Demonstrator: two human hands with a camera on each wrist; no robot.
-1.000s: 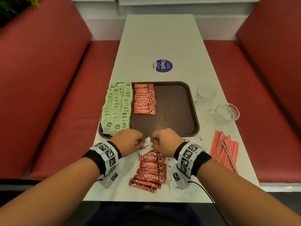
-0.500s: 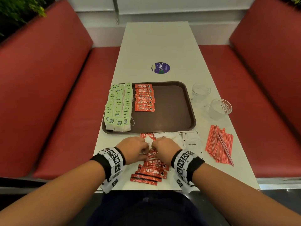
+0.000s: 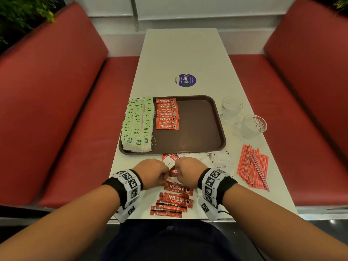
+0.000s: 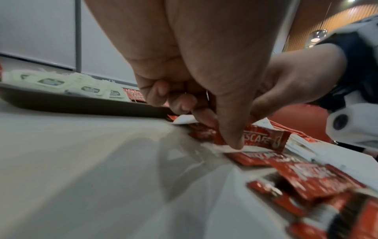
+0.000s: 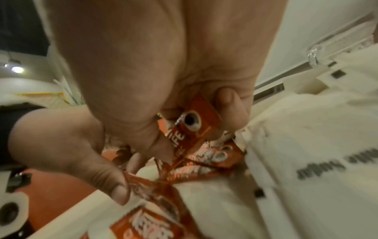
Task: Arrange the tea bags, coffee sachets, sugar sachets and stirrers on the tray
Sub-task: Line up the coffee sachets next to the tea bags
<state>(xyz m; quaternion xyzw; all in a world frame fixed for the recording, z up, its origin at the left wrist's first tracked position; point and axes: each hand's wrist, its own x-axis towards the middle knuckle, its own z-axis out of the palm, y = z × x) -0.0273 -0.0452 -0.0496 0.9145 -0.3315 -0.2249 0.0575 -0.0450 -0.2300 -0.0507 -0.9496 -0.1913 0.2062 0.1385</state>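
The brown tray (image 3: 197, 129) holds rows of green tea bags (image 3: 137, 123) on its left and a column of red coffee sachets (image 3: 167, 113) beside them. In front of it lies a loose pile of coffee sachets (image 3: 177, 198) mixed with white sugar sachets (image 3: 221, 160). Both hands hover over this pile, fingers curled. My left hand (image 3: 162, 176) pinches a coffee sachet (image 4: 263, 140) under its thumb. My right hand (image 3: 178, 172) pinches another coffee sachet (image 5: 192, 122) by its end. Red stirrers (image 3: 253, 166) lie at the right.
Two glass cups (image 3: 230, 108) (image 3: 253, 127) stand right of the tray. A round purple sticker (image 3: 186, 80) marks the table beyond it. Red benches run along both sides. The tray's right half is bare.
Both hands have drawn back from the tray's front edge toward me, staying close together over the sachet pile. The head view has shifted.
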